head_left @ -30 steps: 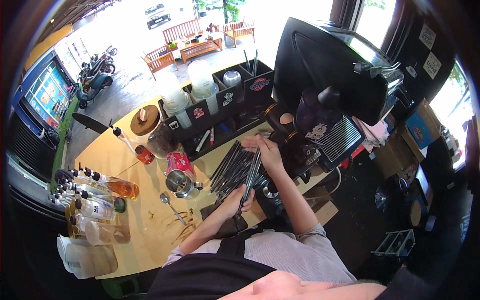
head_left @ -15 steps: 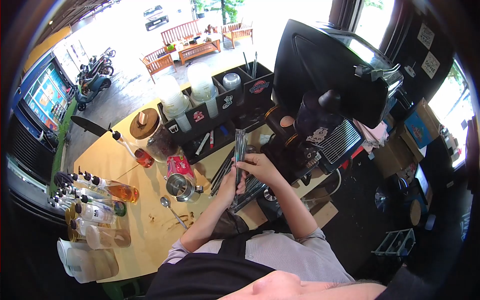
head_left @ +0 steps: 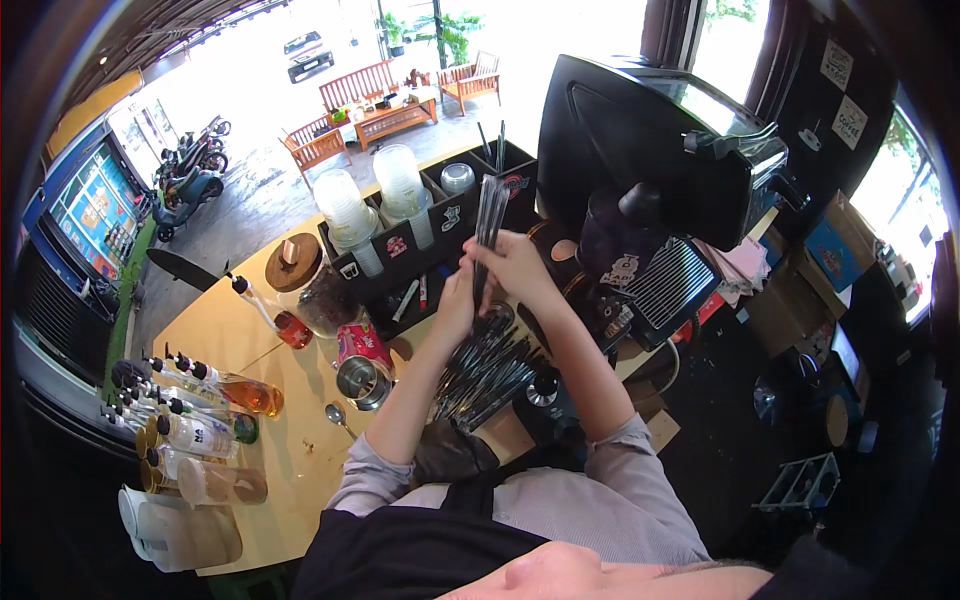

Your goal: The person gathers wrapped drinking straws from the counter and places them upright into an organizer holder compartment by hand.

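Observation:
A bundle of dark straws in clear wrappers point(head_left: 491, 208) stands nearly upright between my hands, in front of the black organizer box point(head_left: 425, 222). My right hand point(head_left: 515, 265) is closed round the bundle's middle. Lower on the same bundle, my left hand point(head_left: 462, 298) is closed too, its fingers partly hidden. Beneath my hands, a loose pile of similar wrapped straws point(head_left: 490, 378) is spread over the counter. Some thin dark sticks point(head_left: 501, 140) stand in the organizer's far right compartment.
Stacked plastic cups point(head_left: 345, 208) fill the organizer's left side. A lidded jar point(head_left: 325, 300), a metal pitcher point(head_left: 362, 383) and a spoon point(head_left: 340, 418) stand or lie to the left. Several pump bottles point(head_left: 240, 390) line the counter's left side. A large black machine point(head_left: 640, 150) stands right.
Both hands have moved up and away from me with the straw bundle, closer to the organizer. More of the loose straw pile now shows beneath them.

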The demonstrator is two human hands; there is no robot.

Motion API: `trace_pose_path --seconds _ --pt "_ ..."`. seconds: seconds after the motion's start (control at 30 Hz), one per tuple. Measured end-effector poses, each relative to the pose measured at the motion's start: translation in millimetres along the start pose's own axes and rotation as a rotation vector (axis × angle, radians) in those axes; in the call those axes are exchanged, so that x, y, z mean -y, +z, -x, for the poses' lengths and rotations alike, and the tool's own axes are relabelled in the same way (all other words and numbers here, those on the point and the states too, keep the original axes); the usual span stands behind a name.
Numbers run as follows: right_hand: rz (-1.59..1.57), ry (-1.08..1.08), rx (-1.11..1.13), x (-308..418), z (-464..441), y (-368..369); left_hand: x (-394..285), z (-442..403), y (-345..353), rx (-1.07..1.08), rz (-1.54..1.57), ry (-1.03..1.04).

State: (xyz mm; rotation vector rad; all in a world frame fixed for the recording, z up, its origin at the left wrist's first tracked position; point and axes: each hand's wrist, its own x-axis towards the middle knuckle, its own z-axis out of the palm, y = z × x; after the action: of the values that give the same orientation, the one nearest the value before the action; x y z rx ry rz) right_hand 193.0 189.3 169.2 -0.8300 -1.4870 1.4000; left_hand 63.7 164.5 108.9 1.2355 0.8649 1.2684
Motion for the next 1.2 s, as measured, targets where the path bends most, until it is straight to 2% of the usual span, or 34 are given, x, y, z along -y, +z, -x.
trace_pose_path --seconds 0.07,0.1,0.17,0.23,0.3,0.37,0.43,0.47,0.5,0.57,0.7,0.73,0.77,0.83,1.07,1.2 --pt "-0.032 -0.034 -0.016 9.0 -12.7 -3.8 -11.0 -17.6 -4.5 -0.014 -0.147 0.127" --pt "0.094 -0.153 -0.14 13.7 -18.3 -5.5 -15.0 -22.9 -4.6 -0.012 -0.149 0.134" --pt "0.344 -0.397 -0.389 26.5 -27.5 -6.9 -27.9 -32.3 -3.3 -0.239 -0.381 0.329" --pt "0.307 -0.453 -0.446 37.4 -31.9 -10.9 -40.0 -36.8 -10.1 -0.268 -0.494 0.405" --pt "0.4 -0.487 -0.646 46.4 -38.4 -16.2 -47.5 -39.3 -12.2 -0.417 -0.597 0.651" --pt "0.303 -0.544 -0.695 47.0 -52.7 -17.6 -49.9 -43.1 -14.9 -0.405 -0.571 0.617" --pt "0.32 -0.614 -0.815 42.0 -70.5 -20.6 -51.2 -47.0 -14.8 -0.436 -0.561 0.641" --pt "0.449 -0.712 -0.876 32.9 -84.2 -25.2 -51.2 -48.3 -14.6 -0.438 -0.561 0.644" --pt "0.448 -0.716 -0.875 22.7 -95.7 -29.1 -51.1 -49.8 -13.8 -0.434 -0.565 0.641" --pt "0.738 -0.709 -0.958 17.4 -108.1 -30.1 -49.8 -52.7 -13.8 -0.431 -0.569 0.644" --pt "0.753 -0.683 -0.965 1.4 -129.5 -36.5 -47.5 -53.6 -16.4 -0.392 -0.577 0.601" --pt "0.88 -0.486 -0.968 8.0 -124.2 -34.0 -47.3 -53.7 -16.9 -0.393 -0.578 0.611" --pt "0.877 -0.489 -0.967 7.7 -126.1 -33.4 -46.8 -53.6 -17.7 -0.394 -0.579 0.619" --pt "1.094 -0.229 -1.013 6.1 -130.4 -33.0 -45.5 -53.9 -19.8 -0.391 -0.584 0.62" --pt "1.243 -0.055 -0.742 -18.8 -158.0 -38.6 -38.1 -53.0 -21.8 -0.361 -0.613 0.573" --pt "1.191 -0.084 -0.734 -26.1 -158.8 -35.3 -22.7 -58.7 -29.4 -0.353 -0.633 0.542"
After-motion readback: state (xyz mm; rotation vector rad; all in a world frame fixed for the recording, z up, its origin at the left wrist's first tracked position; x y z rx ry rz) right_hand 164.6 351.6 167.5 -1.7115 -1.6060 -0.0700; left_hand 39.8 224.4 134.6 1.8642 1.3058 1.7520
